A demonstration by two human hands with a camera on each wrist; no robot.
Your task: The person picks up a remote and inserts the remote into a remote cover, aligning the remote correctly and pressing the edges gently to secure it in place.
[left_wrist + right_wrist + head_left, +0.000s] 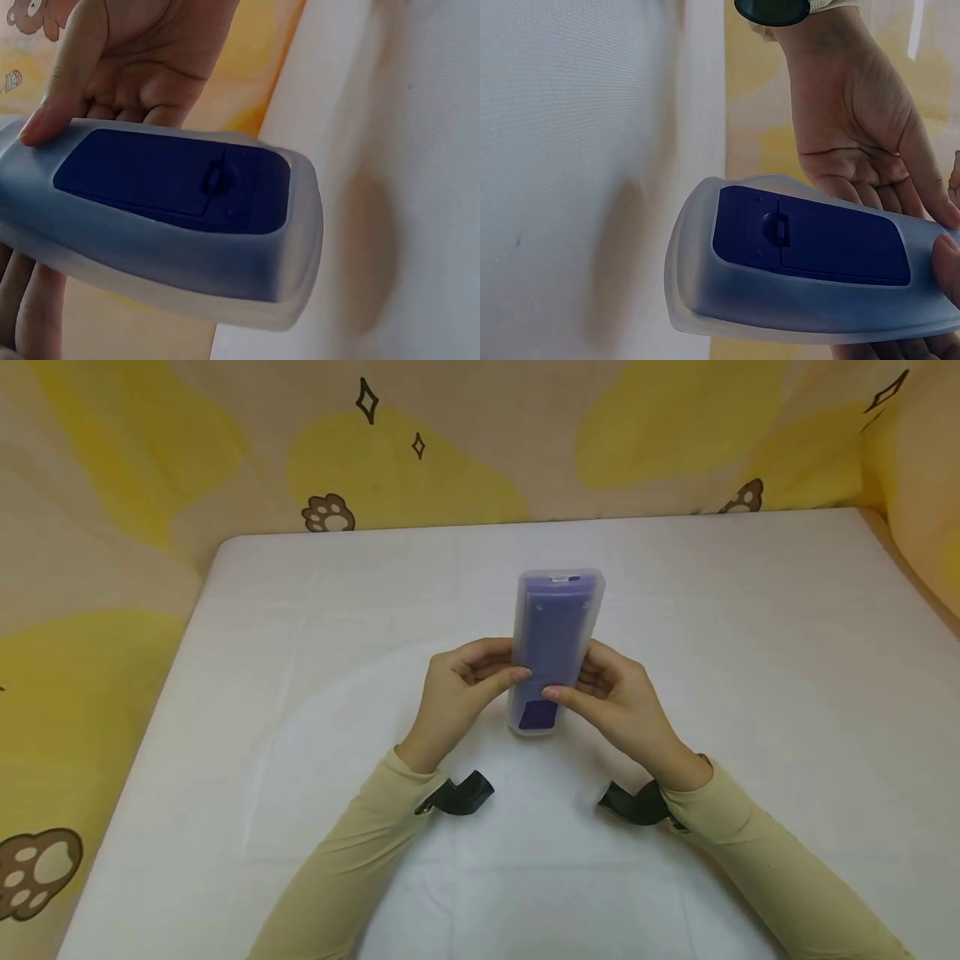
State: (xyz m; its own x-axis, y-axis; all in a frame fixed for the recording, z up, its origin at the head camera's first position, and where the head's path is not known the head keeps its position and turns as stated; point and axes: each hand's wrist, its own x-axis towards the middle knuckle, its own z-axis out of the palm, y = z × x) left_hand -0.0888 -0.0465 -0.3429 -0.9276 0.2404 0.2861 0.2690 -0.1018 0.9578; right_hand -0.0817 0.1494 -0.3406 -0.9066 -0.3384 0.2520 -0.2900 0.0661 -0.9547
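Note:
A remote control [557, 635] in a translucent sleeve is held above the white table, its lower end apart from the surface. Both wrist views show its back, with a dark blue battery cover [142, 172] framed by an opening in the sleeve [810, 311]. My left hand [447, 695] grips its left edge, thumb on the near face and fingers curled behind. On the opposite edge, my right hand [628, 706] holds it the same way, the two thumbs close together. The remote's far face is hidden.
A white tabletop [360, 602] spreads around the hands. Patterned yellow and beige cloth [465, 460] stands behind it and on the left. Black wrist mounts [461, 793] stick out from both beige sleeves [352, 852].

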